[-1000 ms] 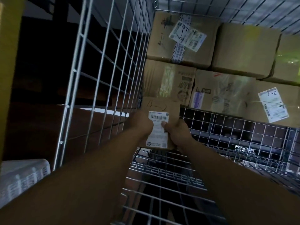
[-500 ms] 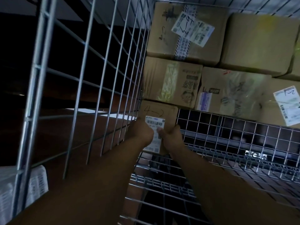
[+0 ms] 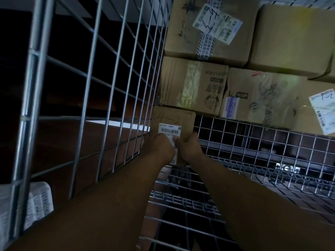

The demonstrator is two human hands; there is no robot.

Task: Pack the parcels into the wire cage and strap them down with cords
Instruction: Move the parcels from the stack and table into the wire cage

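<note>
A small brown parcel [image 3: 174, 118] marked "4-2", with a white barcode label, stands against the wire cage's left wall [image 3: 116, 84], just under the stacked boxes. My left hand [image 3: 159, 147] grips its lower left side and my right hand [image 3: 190, 149] grips its lower right. Both arms reach deep into the cage over its wire floor [image 3: 235, 178]. Behind the parcel several cardboard boxes are stacked against the back: a taped one with labels [image 3: 208, 28], a printed one below it [image 3: 194, 86], and a wider one to the right [image 3: 262, 95].
A large plain box [image 3: 293, 38] sits at the top right. A labelled box [image 3: 322, 109] stands at the far right edge. Outside the cage, a white perforated crate [image 3: 36, 201] shows at the lower left. Bare wire floor lies to the right of the parcel.
Both hands have pushed the small parcel farther in and to the left, up against the cage's left wall and under the printed box. The view has moved closer.
</note>
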